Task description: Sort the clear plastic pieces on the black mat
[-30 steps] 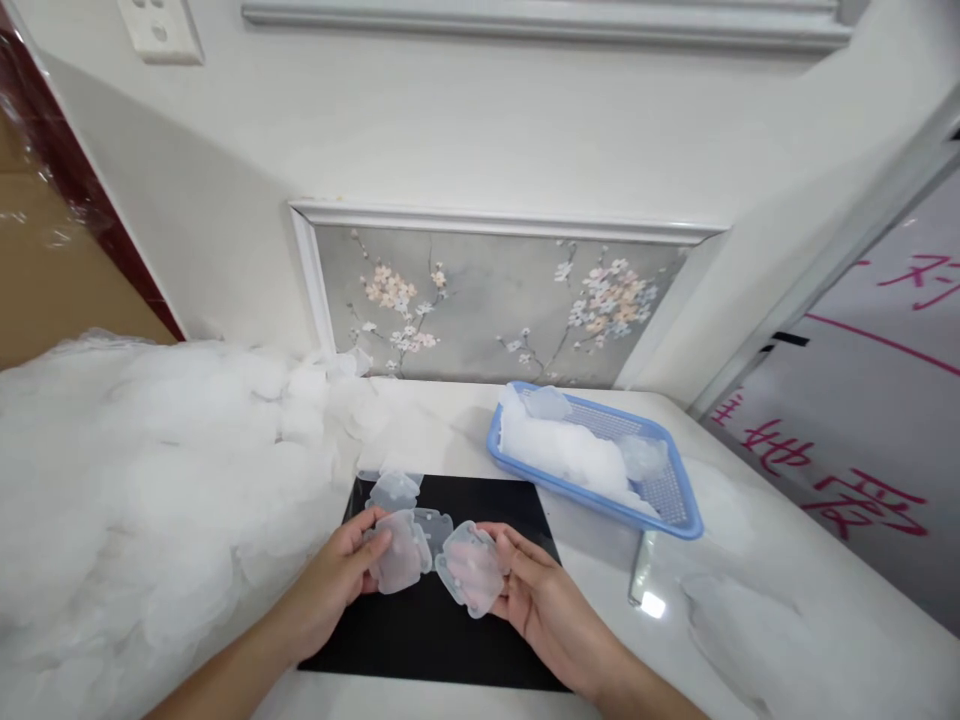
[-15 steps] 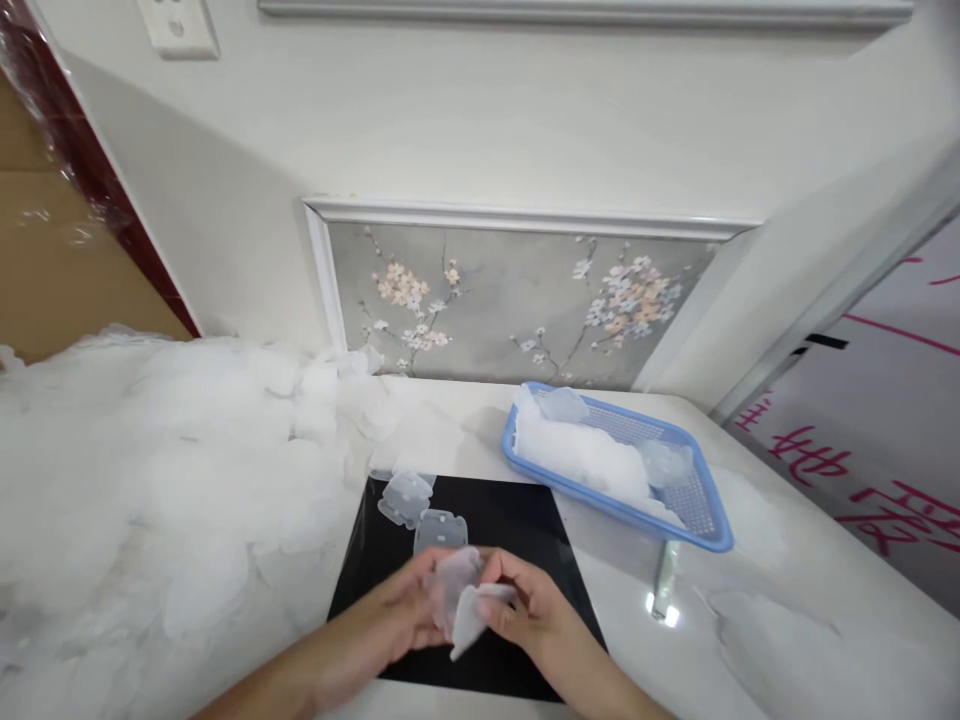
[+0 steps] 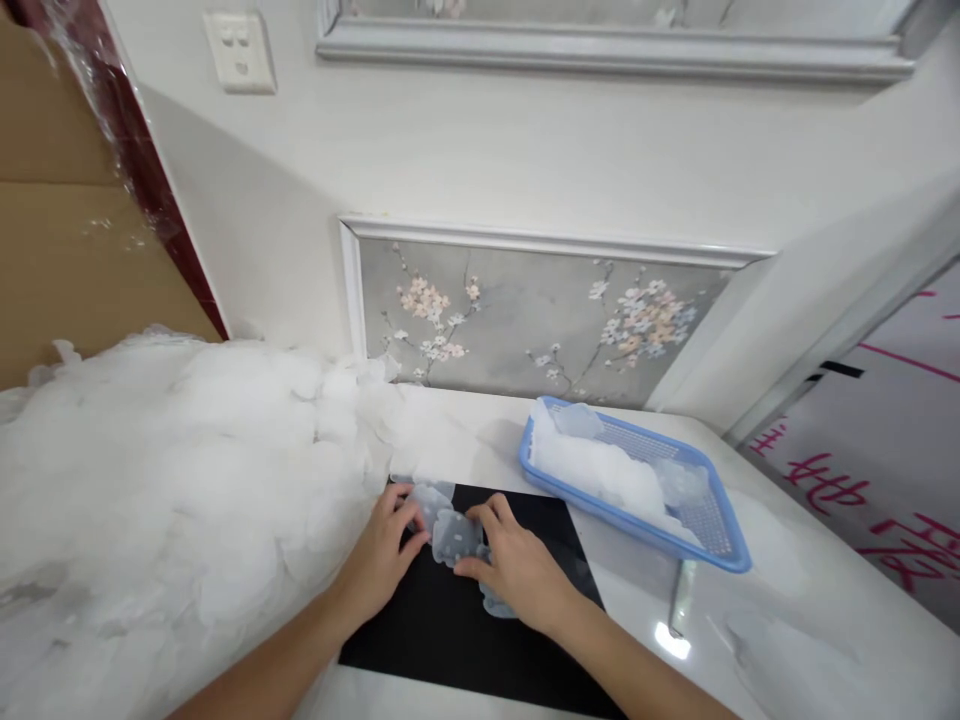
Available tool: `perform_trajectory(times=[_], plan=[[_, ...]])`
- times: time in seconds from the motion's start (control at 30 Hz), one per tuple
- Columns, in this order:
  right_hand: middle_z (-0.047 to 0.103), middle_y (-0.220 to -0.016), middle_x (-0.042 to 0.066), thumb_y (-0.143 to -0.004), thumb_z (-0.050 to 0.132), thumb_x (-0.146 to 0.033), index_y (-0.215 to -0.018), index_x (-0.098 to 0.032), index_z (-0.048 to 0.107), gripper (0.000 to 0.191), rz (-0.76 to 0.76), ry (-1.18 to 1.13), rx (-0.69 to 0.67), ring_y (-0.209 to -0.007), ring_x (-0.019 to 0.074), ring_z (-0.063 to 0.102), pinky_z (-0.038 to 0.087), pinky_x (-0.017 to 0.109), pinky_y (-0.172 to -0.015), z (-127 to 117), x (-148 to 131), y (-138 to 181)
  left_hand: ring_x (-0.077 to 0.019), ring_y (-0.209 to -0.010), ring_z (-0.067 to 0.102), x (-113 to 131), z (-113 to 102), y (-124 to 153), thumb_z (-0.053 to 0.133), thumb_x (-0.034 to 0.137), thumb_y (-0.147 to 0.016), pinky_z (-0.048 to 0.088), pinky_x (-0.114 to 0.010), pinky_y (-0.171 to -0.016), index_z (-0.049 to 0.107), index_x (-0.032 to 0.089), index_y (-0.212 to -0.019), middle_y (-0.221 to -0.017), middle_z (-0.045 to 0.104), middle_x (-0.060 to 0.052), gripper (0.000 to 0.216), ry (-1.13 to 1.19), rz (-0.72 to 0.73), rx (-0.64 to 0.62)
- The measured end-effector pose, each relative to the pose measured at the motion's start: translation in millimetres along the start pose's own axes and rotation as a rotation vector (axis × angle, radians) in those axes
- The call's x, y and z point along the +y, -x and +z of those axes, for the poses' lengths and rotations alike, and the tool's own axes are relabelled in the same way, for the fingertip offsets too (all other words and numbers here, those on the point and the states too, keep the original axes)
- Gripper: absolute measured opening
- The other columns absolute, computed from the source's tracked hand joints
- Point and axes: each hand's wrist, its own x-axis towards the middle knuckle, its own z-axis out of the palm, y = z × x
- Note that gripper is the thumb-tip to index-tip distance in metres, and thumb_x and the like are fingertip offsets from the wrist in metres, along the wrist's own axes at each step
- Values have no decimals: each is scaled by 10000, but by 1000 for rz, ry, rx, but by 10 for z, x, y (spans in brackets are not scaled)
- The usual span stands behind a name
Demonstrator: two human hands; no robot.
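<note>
One more plastic piece [image 3: 498,605] now shows against black mat [image 3: 465,655] beneath right hand [image 3: 519,568]; laying-out seemingly further along. Left hand [image 3: 379,555] apart, over left pieces [image 3: 427,500]; grips unclear.

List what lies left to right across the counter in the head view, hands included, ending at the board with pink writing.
White pile → left hand → clear piece between the hands → right hand → blue basket → board.
</note>
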Motion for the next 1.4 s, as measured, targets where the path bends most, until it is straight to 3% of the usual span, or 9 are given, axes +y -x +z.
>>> perform_trajectory(times=[0.13, 0.27, 0.47, 0.83, 1.0, 1.07, 1.17, 1.27, 1.4], plan=[[518, -784, 3, -690, 678, -163, -724, -175, 542, 141, 10, -297, -4, -685, 140, 514, 381, 267, -646, 55, 22, 18, -173, -795, 522, 58, -68, -13, 581, 161, -706, 428, -305, -751, 524, 178, -774, -920, 554, -43, 91, 266, -145, 21], [578, -686, 4, -747, 673, -316, -792, -174, 527, 208, 59, -782, 11, -684, 159, 558, 409, 286, -672, 58, 111, 206, -178, -868, 537, 214, -137, 35, 570, 174, -691, 404, -283, -769, 565, 205, -1118, -976, 612, -29, 428, 625, -341, -101], [625, -721, 49, -746, 677, -580, -973, -159, 653, 479, -15, -1068, -5, -690, 182, 597, 451, 343, -735, -5, 154, 424, -237, -1000, 578, 467, -62, 190, 528, 230, -735, 379, -327, -869, 672, 159, -1099, -1052, 687, -61, 398, 732, -396, -274], [651, -916, 48, -699, 735, -246, -1160, -207, 607, 481, 10, -1147, -186, -856, 182, 593, 440, 318, -800, 46, 178, 422, -210, -834, 590, 419, -12, 155, 662, 535, -755, 404, -283, -740, 715, 136, -1013, -894, 692, -64, 479, 592, -459, -297], [632, -929, 25, -740, 592, -126, -1521, -270, 182, 893, 39, -830, -53, -755, 143, 543, 459, 321, -791, 79, 171, 476, -165, -727, 561, 363, 34, 153, 729, 503, -693, 389, -255, -670, 717, 121, -887, -804, 679, -47, 429, 643, -531, -271], [599, -912, 36, -764, 565, -151, -1467, -272, 354, 744, -28, -691, 5, -736, 144, 530, 468, 312, -759, 74, 170, 488, -164, -724, 561, 379, 37, 163, 735, 492, -688, 391, -256, -669, 719, 119, -886, -805, 681, -51, 422, 660, -545, -284], [543, -1040, 97, -810, 570, -279, -935, -199, 714, 206, -101, -593, 151, -808, 169, 543, 470, 286, -692, 58, 192, 477, -179, -781, 581, 424, 30, 178, 701, 461, -727, 408, -261, -690, 720, 131, -939, -860, 688, -61, 393, 690, -551, -263], [568, -986, 107, -846, 563, -488, -732, -155, 619, 357, 22, -723, 254, -727, 156, 529, 440, 258, -586, 53, 251, 431, -204, -892, 613, 453, 13, 177, 656, 334, -747, 445, -272, -739, 689, 165, -1045, -971, 685, -64, 344, 806, -573, -247], [561, -666, 8, -787, 620, -609, -985, -182, 610, 471, 222, -1049, 187, -548, 115, 462, 379, 224, -512, 40, 313, 371, -254, -1038, 619, 442, -22, 156, 631, 206, -721, 483, -341, -849, 606, 186, -1185, -1148, 646, -92, 465, 979, -613, -252]])
